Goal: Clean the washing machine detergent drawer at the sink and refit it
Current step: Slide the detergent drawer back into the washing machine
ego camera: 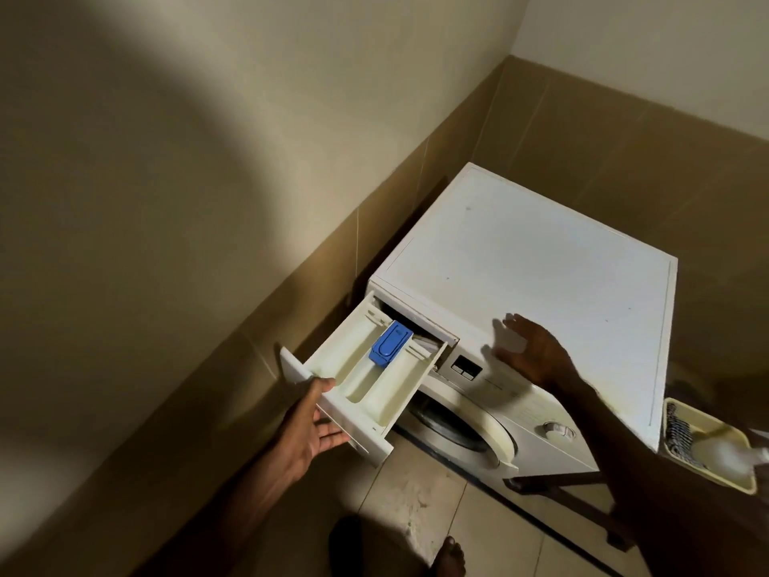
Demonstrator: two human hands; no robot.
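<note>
Fingers of left hand (310, 426) grip detergent drawer (366, 376), its rear hidden; right hand (537, 354) spread, blurred.

One head-worn view looks steeply down from standing height, close above both hands: the left hand (310, 426) lower left, the right hand (537, 354) ahead of it, the washing machine (537, 260) beyond them.

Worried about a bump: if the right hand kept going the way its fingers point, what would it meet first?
Probably the washing machine's top: the right hand is spread open over its front edge, fingers aimed up-left across the lid. Its height above the lid is unclear.
</note>
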